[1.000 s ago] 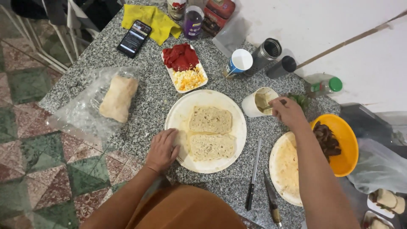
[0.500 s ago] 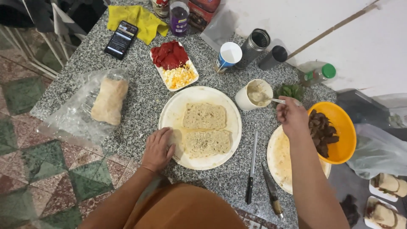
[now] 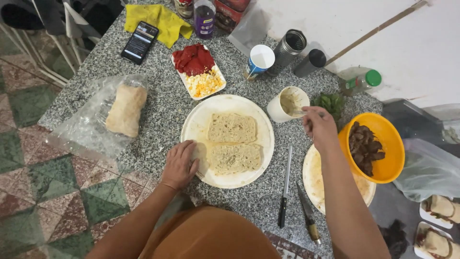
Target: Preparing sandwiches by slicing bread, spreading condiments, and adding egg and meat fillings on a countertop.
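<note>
Left hand flat, fingers loose, gripping nothing, resting on near-left rim of round white plate bearing two cut bread halves. Right hand pinches a utensil handle dipped into white sauce cup, just right of plate.

A speckled grey stone table holds a big white plate, an orange bowl and a white cup. A black phone, a yellow cloth, a bagged bread loaf and two knives lie on it too.

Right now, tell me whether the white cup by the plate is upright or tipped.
Upright. The white cup stands on the counter with its open mouth facing up, pale spread visible inside, and the right hand holds a utensil dipped into it.
</note>
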